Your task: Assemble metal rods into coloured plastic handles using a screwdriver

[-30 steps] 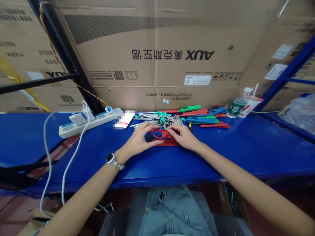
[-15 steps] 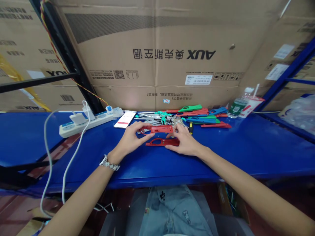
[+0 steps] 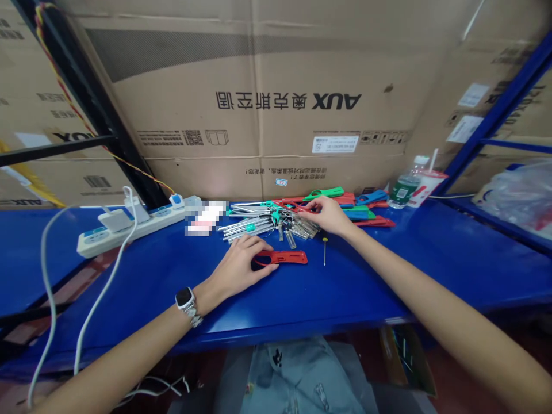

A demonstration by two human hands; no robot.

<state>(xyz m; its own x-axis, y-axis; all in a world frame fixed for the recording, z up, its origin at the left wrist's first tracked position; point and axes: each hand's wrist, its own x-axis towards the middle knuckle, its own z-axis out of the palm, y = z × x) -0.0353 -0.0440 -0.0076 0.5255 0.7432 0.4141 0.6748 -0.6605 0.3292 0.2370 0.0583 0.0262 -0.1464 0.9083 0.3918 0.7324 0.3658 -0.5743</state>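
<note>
My left hand pinches the looped end of a red plastic lighter casing half, which lies low over the blue table. Farther off, my right hand has its fingers closed on a second red casing half, held at the near edge of the coloured casings. Below that hand lie metal lighter tubes with green parts and several clear fuel tanks. A thin metal rod with a yellow end, like a small screwdriver, is on the table to the right of the left hand's casing.
Green, blue and red casings are heaped at the back right, beside a water bottle and a red-and-white cup. A white power strip with cables lies left. Large cardboard boxes stand behind the table.
The two red casing halves are now apart: my right hand has carried one away toward the pile. My left hand has come lower and nearer with the other. The view has shifted right.
</note>
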